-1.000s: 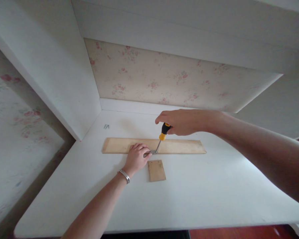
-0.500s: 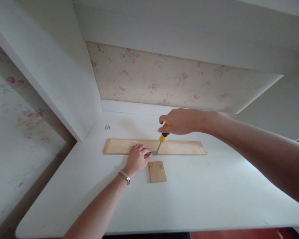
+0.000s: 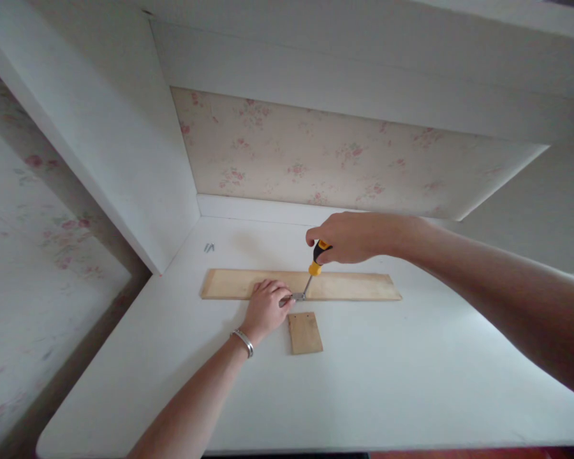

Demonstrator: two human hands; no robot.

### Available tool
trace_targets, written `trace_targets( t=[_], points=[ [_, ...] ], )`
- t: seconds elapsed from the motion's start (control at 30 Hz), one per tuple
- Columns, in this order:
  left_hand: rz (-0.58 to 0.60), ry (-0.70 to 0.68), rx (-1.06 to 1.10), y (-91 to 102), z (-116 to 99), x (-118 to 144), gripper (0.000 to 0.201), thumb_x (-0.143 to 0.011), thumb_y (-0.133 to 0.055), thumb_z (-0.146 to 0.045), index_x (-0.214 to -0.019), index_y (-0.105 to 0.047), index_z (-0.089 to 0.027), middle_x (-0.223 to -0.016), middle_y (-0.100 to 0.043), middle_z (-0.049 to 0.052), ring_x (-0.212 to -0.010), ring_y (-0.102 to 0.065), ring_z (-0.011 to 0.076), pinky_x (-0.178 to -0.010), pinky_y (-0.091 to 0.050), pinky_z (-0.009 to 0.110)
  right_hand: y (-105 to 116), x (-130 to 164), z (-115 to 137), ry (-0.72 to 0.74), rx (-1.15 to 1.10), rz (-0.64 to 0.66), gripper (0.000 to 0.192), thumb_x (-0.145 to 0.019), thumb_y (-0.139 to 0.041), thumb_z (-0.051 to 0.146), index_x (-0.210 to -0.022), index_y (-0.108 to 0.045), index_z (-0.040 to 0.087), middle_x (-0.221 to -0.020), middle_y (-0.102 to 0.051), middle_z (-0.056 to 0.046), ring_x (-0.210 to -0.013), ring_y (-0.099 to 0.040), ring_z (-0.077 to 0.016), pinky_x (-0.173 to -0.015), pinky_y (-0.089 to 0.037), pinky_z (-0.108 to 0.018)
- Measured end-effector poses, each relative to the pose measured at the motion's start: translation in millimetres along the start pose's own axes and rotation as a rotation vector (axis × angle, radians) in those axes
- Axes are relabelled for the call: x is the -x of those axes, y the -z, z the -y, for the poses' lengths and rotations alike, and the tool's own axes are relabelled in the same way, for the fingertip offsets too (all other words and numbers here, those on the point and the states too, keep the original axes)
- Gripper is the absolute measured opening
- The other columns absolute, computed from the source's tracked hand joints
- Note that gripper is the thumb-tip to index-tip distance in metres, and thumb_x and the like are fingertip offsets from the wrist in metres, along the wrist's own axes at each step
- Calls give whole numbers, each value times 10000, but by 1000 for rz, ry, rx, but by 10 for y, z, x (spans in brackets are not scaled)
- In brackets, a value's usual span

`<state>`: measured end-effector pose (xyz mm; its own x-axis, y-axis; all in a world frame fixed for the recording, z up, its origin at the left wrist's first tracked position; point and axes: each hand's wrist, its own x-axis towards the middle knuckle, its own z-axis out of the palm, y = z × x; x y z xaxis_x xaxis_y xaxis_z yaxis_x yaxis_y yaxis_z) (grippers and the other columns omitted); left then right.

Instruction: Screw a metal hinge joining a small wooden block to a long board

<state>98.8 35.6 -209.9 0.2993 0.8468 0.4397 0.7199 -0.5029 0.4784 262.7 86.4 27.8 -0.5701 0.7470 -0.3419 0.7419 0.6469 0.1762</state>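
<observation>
My right hand [image 3: 347, 237] grips a yellow-and-black screwdriver [image 3: 318, 258] by its handle, with the index finger curled near the top. The shaft slants down, and its tip meets a small metal hinge [image 3: 298, 296] at the near edge of a long wooden board [image 3: 354, 285]. On the board's left half, my left hand [image 3: 268, 306] pinches the hinge's left end and presses it down; part of it is hidden under the fingers. Just below the hinge, a small wooden block [image 3: 306, 333] with two holes at its upper edge lies flat.
Several loose screws [image 3: 209, 247] lie on the white desk top [image 3: 411, 370] at the back left. A white side panel [image 3: 119, 146] rises on the left, and a white shelf [image 3: 339, 57] hangs overhead. Flowered wallpaper [image 3: 296, 146] covers the back wall.
My right hand's grip has shifted: the fingers that reached across the handle have drawn back and more of the handle shows. The whole view has moved slightly; my left hand stays on the hinge.
</observation>
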Motion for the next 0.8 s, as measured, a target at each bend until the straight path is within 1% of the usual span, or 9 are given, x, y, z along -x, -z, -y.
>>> trace_targets(
  t=[0.07, 0.2, 0.33, 0.43, 0.5, 0.57, 0.63, 0.73, 0.8],
  points=[
    [-1, 2, -3, 0, 1, 1, 64, -795, -609, -253, -806, -669, -235, -951, -645, 24, -948, -526, 196, -863, -366, 382, 3, -5, 7, -60, 8, -13, 495, -793, -458, 557, -1133, -590, 223, -974, -650, -129, -827, -604, -277, -637, -405, -353],
    [8, -3, -8, 5, -1, 0, 78, -803, -599, -257, -828, -669, -234, -960, -647, 23, -942, -527, 197, -871, -360, 388, -5, -12, 9, 97, -69, -21, 498, -742, -578, 468, -1191, -543, 253, -1073, -630, -91, -927, -585, -247, -703, -404, -317],
    [9, -3, -11, 7, -4, -3, 72, -803, -598, -261, -823, -662, -237, -968, -645, 21, -947, -525, 203, -868, -361, 388, -21, -14, 14, -49, -32, -36, 476, -806, -458, 540, -1126, -588, 213, -995, -641, -127, -861, -597, -266, -650, -399, -335],
    [6, -4, -13, 4, -4, -2, 69, -801, -601, -264, -829, -657, -235, -964, -643, 16, -943, -521, 202, -866, -361, 385, -42, -12, -2, 81, -105, -44, 513, -785, -511, 507, -1222, -514, 241, -1114, -605, -102, -913, -585, -244, -680, -406, -317],
    [6, -8, -13, 3, -5, -2, 73, -805, -595, -261, -837, -655, -232, -960, -641, 15, -940, -519, 198, -869, -360, 382, -57, -13, -19, 138, -98, -32, 440, -777, -544, 433, -1180, -539, 258, -1079, -617, -76, -907, -583, -228, -691, -402, -307],
    [6, -8, -14, 5, -9, -2, 71, -803, -598, -258, -837, -654, -231, -954, -641, 16, -936, -518, 197, -870, -360, 380, -67, -13, -32, 42, -37, -35, 358, -811, -488, 446, -1074, -601, 232, -969, -639, -91, -858, -590, -240, -670, -396, -323],
    [4, -6, -16, 8, -12, -1, 65, -798, -604, -253, -835, -654, -234, -950, -640, 17, -937, -519, 197, -871, -361, 380, -66, -8, -38, -41, -14, -48, 429, -822, -443, 513, -1081, -601, 210, -954, -638, -115, -829, -592, -254, -644, -392, -334],
    [0, -12, -19, 11, -14, 0, 67, -798, -601, -245, -840, -653, -238, -951, -640, 16, -939, -521, 198, -873, -361, 379, -38, 7, -33, 96, -78, -35, 461, -788, -524, 454, -1193, -533, 233, -1058, -620, -98, -865, -587, -230, -660, -397, -310],
    [-2, -16, -21, 11, -14, 0, 70, -799, -599, -239, -844, -652, -235, -951, -640, 16, -938, -521, 198, -871, -361, 378, -9, 12, -15, 160, -67, -19, 388, -773, -555, 370, -1141, -568, 247, -1029, -632, -78, -865, -585, -216, -666, -392, -300]
  ],
)
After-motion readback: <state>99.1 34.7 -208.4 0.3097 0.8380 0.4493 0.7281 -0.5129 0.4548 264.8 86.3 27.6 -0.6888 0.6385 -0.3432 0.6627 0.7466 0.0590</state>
